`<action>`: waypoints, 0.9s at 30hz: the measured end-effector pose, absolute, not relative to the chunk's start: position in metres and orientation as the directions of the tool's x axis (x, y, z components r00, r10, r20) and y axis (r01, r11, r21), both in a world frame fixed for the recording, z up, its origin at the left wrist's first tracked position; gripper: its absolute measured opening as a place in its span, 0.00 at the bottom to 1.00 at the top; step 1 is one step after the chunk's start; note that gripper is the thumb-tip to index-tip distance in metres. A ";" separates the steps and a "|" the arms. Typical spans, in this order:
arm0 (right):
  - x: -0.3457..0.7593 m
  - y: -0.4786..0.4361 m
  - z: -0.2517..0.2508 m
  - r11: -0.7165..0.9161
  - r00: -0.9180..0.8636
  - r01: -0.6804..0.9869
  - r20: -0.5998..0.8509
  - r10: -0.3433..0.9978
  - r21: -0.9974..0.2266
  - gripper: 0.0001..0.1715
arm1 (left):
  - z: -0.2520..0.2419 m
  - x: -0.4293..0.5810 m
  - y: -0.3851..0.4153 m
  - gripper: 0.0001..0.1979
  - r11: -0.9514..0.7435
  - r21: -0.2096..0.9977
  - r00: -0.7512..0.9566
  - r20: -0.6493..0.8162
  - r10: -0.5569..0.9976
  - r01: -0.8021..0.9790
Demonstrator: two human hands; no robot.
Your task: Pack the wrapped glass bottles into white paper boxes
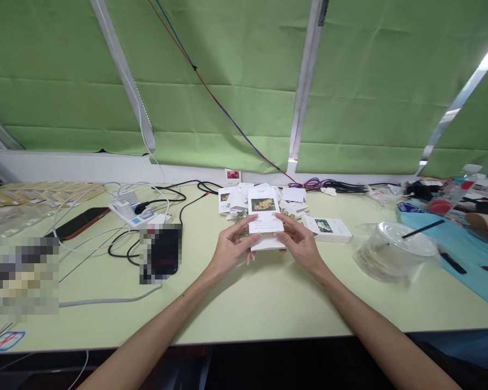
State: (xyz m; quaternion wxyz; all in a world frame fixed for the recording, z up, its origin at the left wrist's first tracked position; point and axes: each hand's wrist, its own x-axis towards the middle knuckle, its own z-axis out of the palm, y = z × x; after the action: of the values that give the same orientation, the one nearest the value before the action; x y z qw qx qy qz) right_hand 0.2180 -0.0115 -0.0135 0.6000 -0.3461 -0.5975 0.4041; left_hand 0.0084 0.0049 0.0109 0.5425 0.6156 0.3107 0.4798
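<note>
Between both hands, above the middle of the table, is a white box [263, 195] with a picture of yellow flowers on its front. My left hand [232, 241] grips its lower left side, thumb in front and fingers partly hidden behind. On the lower right side my right hand [302, 242] holds it the same way. A plain white part shows at the box's bottom end, between the thumbs. Just beyond lies a loose pile of white cards [238, 196], some with small pictures. To the right of my right hand rests another white box [333, 229] with a green-and-white picture.
Left of the hands are a power strip [146, 218], tangled cables and a dark phone-like object [85, 222]. On the right stand a clear lidded container [398, 249] with a black straw, a blue sheet [467, 260] and a plastic bottle [457, 189]. Green blinds hang behind.
</note>
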 end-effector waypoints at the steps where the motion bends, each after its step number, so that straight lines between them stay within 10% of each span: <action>1: 0.218 -0.011 -0.013 0.427 -0.039 -0.082 0.431 0.902 -0.901 0.30 | 0.010 0.008 0.005 0.35 -0.212 0.966 0.352 0.251 0.902 -0.146; 27: 0.222 -0.010 -0.007 0.349 -0.039 -0.223 0.366 0.930 -0.910 0.32 | 0.011 0.010 0.003 0.42 -0.199 0.959 0.414 0.267 0.870 -0.201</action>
State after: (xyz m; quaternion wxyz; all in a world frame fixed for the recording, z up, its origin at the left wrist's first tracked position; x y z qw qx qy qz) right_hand 0.2215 -0.0097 -0.0071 0.6130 -0.3235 -0.5464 0.4701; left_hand 0.0096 0.0027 0.0111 0.5717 0.6166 0.2714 0.4683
